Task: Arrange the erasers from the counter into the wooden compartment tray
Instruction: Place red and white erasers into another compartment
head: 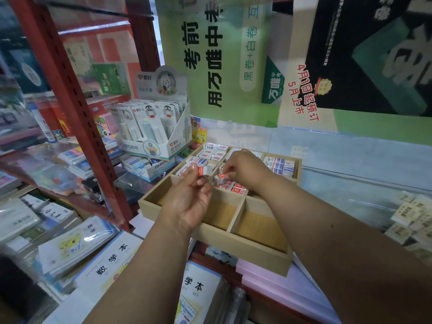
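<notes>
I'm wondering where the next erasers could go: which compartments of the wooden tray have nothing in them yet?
The near row of the tray: the middle and right compartments show bare wood. The far compartments hold erasers; the near-left one is partly hidden by the left hand.

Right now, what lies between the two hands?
In the head view, only erasers: the left hand holds one eraser, the right hand another, above the tray.

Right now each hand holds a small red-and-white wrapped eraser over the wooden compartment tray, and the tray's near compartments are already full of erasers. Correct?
Not quite. The head view shows the wooden compartment tray's near compartments bare, with only the far ones stocked. The rest stands: the left hand and the right hand each hold a small red-and-white wrapped eraser over the tray.
</notes>
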### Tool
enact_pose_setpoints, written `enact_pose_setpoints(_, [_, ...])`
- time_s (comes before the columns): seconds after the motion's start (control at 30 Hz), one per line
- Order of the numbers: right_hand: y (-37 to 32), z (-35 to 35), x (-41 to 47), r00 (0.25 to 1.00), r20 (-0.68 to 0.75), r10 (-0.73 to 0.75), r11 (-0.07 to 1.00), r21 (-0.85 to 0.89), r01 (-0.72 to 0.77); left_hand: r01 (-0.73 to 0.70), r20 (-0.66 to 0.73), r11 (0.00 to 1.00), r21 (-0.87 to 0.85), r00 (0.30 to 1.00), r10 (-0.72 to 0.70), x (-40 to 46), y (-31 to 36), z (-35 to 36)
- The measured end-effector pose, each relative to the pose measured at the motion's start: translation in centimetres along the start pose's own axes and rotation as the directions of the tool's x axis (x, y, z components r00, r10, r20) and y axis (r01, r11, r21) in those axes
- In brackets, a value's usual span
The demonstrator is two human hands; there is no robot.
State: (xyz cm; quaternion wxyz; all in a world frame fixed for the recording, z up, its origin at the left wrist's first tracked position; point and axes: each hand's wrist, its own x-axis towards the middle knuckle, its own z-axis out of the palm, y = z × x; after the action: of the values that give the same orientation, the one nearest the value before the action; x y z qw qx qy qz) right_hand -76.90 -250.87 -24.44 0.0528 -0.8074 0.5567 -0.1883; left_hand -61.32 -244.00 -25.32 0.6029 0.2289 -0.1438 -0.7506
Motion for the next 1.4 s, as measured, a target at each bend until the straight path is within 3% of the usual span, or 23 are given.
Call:
enact_pose_setpoints(0.17, [-0.3,0.4,0.2,0.989,-0.029,0.148,0.985,-0.080,-0.150,-0.012,-0.022,0.998,-0.069,1.000,0.011,0.0,0.2,0.1])
enact_pose_setpoints(0.37, [-0.2,0.8,0.3,0.979,-0.052,0.199,0.979,-0.037,-0.201,-0.011,-0.057,0.988,-0.156,0.998,0.003,-0.3,0.4,0.1])
enact_pose_setpoints(0.47, [0.0,0.6,-0.3,0.965,-0.168,0.201,0.943,0.301,-0.144,-0.005,-0.046,0.992,-0.124,0.999,0.000,-0.5,0.3,0.4])
enact_pose_setpoints(0.57, [-0.7,-1.1,-1.2,0.982,-0.137,0.128,0.756,0.655,-0.007,-0.012,-0.038,0.998,-0.057,0.999,0.010,-0.3,0.2,0.2])
enact_pose_setpoints(0.67, [-2.0,-2.4,-2.0,0.996,-0.082,-0.016,0.689,0.721,0.071,-0.011,-0.015,1.000,0.009,1.000,0.011,0.1,0.1,0.0])
enact_pose_setpoints(0.8, [-2.8,-2.9,-2.4,0.995,-0.027,-0.100,0.620,0.780,0.084,0.020,0.026,0.999,0.042,0.999,-0.021,0.2,-0.1,-0.1])
enact_pose_setpoints(0.93, [-3.4,-2.9,-2.1,0.981,-0.019,-0.195,0.674,0.723,0.148,0.025,0.052,0.997,0.076,0.998,-0.029,0.3,0.0,0.1])
enact_pose_setpoints(1.07, [-3.4,-2.9,-1.9,0.987,0.016,-0.163,0.798,0.591,0.122,0.068,0.063,0.991,0.112,0.995,-0.076,0.3,-0.1,0.3])
enact_pose_setpoints(1.17, [-3.2,-3.2,-2.0,0.987,0.013,-0.159,0.824,0.552,0.125,0.105,0.079,0.989,0.109,0.990,-0.113,0.4,0.0,0.2])
enact_pose_setpoints(1.3, [-1.7,-3.8,-2.3,0.992,-0.112,0.061,0.821,0.571,0.014,0.115,0.041,0.991,0.069,0.992,-0.118,0.3,0.0,-0.1])
enact_pose_setpoints(1.4, [-0.2,-4.4,-2.9,0.969,-0.121,0.215,0.897,0.418,-0.147,0.100,0.016,0.993,0.064,0.995,-0.101,0.2,0.2,-0.1])
